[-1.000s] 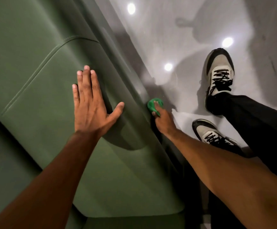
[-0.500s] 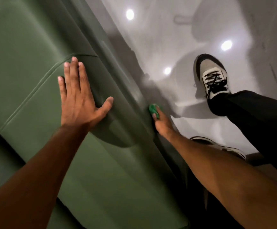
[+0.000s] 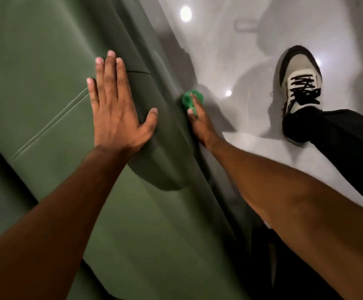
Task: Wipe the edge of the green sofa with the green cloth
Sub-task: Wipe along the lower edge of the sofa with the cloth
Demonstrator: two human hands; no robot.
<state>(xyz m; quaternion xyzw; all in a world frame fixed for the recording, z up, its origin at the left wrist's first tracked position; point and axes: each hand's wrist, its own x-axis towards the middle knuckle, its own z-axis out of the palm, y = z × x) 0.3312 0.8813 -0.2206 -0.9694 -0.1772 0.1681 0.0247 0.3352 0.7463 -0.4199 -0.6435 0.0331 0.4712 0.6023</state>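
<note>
- Your right hand (image 3: 198, 124) sits at centre frame, low against the outer face of the green sofa (image 3: 46, 61); its fingers (image 3: 194, 105) are closed down on the green cloth (image 3: 190, 100), which is bunched small between fingers and upholstery
- Your left hand (image 3: 115, 113) lies flat on the rounded top of the sofa, fingers spread wide, holding nothing; it looks like a brace, not a working hand
- The sofa edge runs as one long diagonal, from upper centre of the frame down to lower right; the cloth touches that line partway along
- Judgement: the stroke must follow this axis; unwiped edge lies both above the cloth toward upper frame and below it along your forearm; the right hand alone can reach it
- A shoe (image 3: 299, 87) stands on the glossy floor (image 3: 230, 50), well apart at right
</note>
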